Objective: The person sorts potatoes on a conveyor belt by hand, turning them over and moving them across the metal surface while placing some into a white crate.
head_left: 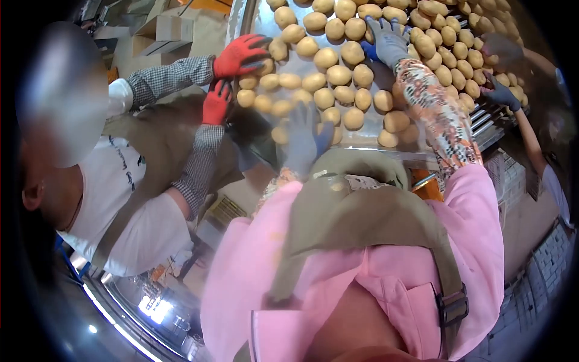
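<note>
My left hand (305, 140), in a grey and blue glove, is at the near edge of a shiny metal table (371, 137). Its fingers reach forward, apart and slightly blurred, among potatoes (331, 116), and nothing shows in its grasp. Farther out, my right hand (387, 42) lies palm down over the potatoes with its gloved fingers spread. A potato (352, 52) sits just left of it, and more are packed to its right. Patterned sleeve covers run down both my forearms.
A person at left works with red gloves (241, 55) at the table's left side. At right, another person's dark-gloved hand (502, 93) reaches among potatoes over metal rollers (487, 120). Cardboard boxes (167, 33) stand on the floor at upper left.
</note>
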{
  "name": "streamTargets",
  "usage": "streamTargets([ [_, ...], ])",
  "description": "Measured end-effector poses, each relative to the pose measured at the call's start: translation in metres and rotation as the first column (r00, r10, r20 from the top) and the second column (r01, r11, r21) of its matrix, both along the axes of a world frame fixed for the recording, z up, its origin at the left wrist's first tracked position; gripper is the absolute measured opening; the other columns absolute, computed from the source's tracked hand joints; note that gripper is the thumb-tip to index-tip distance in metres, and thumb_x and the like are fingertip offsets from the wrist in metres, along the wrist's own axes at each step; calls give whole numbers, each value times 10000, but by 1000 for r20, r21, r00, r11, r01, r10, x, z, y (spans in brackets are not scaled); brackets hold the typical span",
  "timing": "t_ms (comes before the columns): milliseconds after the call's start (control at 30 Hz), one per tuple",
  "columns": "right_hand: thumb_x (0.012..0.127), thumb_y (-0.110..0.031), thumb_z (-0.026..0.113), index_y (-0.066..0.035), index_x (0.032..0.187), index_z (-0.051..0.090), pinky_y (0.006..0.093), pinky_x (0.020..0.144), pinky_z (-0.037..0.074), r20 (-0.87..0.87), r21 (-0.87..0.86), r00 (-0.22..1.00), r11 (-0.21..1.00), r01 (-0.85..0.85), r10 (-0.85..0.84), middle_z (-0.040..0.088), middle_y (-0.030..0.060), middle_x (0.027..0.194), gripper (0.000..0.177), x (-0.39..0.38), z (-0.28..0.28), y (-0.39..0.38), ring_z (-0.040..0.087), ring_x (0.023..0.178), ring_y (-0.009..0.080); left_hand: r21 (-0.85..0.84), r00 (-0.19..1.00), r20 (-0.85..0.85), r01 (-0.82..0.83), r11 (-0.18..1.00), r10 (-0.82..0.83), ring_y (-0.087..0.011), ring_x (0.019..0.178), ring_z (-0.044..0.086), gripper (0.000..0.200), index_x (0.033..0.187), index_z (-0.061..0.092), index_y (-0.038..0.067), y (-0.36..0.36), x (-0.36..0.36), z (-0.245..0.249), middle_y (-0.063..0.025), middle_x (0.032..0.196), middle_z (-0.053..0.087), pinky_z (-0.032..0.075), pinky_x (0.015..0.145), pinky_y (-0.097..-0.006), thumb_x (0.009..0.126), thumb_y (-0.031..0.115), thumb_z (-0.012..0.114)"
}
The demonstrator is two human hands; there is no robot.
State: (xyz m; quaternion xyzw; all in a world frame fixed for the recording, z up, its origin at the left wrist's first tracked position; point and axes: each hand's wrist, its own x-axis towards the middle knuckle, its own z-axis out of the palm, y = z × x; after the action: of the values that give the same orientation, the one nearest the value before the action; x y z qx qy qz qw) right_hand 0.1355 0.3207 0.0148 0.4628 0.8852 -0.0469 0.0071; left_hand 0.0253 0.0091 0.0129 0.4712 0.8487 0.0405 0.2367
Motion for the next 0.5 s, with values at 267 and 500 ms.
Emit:
streamTargets([
  [267, 832, -461, 621, -155, 1284, 514, 461, 953, 438, 276, -392, 909, 900, -191, 312, 603, 147, 1135, 557, -19, 30, -42, 568, 1121, 325, 47, 977, 176, -129, 991, 119, -407, 1385, 296, 969, 1486, 225, -6, -31, 12, 11, -278, 1461, 340, 284, 1109, -483, 794, 514, 662],
  [500, 826, -527, 615, -205, 1344, 483, 449, 920, 470, 74, -338, 967, 918, -206, 244, 582, 176, 1211, 624, 20, 33, -82, 590, 1089, 334, 16, 995, 80, -63, 998, 61, -389, 1201, 517, 854, 1416, 394, 11, -23, 4, 9, -279, 1304, 518, 417, 991, -440, 769, 489, 680],
])
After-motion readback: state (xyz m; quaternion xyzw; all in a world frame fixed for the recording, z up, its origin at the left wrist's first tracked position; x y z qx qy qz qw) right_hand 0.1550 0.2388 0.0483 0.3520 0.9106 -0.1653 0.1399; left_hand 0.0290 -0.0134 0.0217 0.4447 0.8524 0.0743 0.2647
